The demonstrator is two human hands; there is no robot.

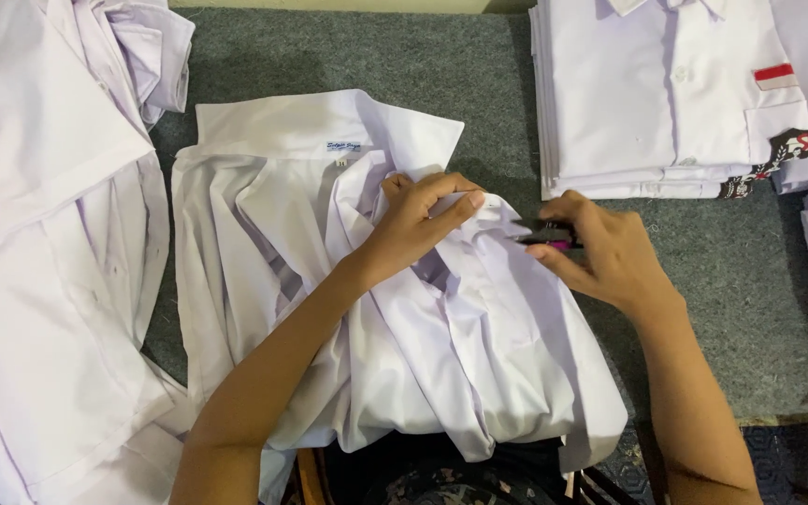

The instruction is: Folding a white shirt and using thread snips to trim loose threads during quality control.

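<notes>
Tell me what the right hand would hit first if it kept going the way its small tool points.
The right hand aims its small black-and-pink tool leftward. First in that line is the bunched white shirt fabric pinched by the left hand, then that hand's fingertips, though depth is hard to judge.

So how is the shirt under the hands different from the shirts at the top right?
The shirt under the hands lies crumpled and loose; the folded stack is flat and neat. The left hand pinches the loose one, while nobody touches the stack, whose top shirt shows a red-and-white patch. Both are white.
</notes>
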